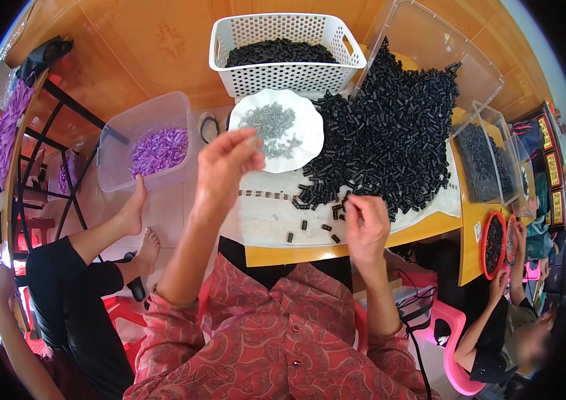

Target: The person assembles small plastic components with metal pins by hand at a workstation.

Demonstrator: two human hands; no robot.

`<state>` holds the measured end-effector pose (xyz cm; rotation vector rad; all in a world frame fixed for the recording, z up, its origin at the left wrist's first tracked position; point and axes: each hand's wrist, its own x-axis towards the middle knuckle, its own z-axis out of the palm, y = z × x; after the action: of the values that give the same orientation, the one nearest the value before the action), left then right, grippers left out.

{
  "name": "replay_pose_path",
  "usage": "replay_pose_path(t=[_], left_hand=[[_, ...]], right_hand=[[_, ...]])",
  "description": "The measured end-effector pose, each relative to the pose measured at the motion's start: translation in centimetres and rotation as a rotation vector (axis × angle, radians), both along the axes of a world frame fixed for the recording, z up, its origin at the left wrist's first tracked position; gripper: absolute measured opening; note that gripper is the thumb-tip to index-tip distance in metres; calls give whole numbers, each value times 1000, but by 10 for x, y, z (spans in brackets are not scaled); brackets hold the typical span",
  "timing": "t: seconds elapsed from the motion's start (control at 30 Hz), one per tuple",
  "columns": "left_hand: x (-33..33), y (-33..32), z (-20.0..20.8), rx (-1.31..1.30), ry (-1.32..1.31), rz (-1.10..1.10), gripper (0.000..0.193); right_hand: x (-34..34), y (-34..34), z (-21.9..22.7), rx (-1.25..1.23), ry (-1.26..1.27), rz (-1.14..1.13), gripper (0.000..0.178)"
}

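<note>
My left hand [226,163] is raised over the near left edge of a white scalloped plate [313,143], thumb and fingers pinched. What it pinches is too small to make out. Small clear pieces [271,123] lie heaped on that plate. At the near edge of a large pile of short black tubes [390,133], my right hand [368,230] is closed, with a small black tube [347,197] at its fingertips. Several loose tubes [326,227] lie on the white cloth [263,223] to the left of this hand.
A white perforated basket [290,73] of black tubes stands behind the plate. Clear bins [486,160] and a red-rimmed tray [494,245] are at the right, near another person [496,333]. At left are a tub of purple pieces [156,150] and someone's bare legs [106,227].
</note>
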<state>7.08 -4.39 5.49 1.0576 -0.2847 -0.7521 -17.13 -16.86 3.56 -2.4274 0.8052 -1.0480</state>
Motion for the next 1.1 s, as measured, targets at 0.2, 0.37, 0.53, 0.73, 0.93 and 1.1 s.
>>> replay_pose_path(t=[0.2,0.37,0.53,0.73,0.93,1.1], left_hand=[[-51,30,-17,191,-45,-73,21],[-79,39,-19,228,-84,-115,19],[-95,47,-23,263,-129,-153,19],[-101,50,-34,334,-302,-158,18],[-109,44,-33,361,-499,-159,17],[-110,44,-33,374,-686,-150,17]], right_hand=[[-2,-15,2,95,78,-82,13],[1,-14,3,119,121,-64,12],[-3,-8,2,152,137,-29,13],[-3,-6,12,136,229,12,15],[0,-9,14,60,316,35,12],[1,-9,14,25,345,43,10]])
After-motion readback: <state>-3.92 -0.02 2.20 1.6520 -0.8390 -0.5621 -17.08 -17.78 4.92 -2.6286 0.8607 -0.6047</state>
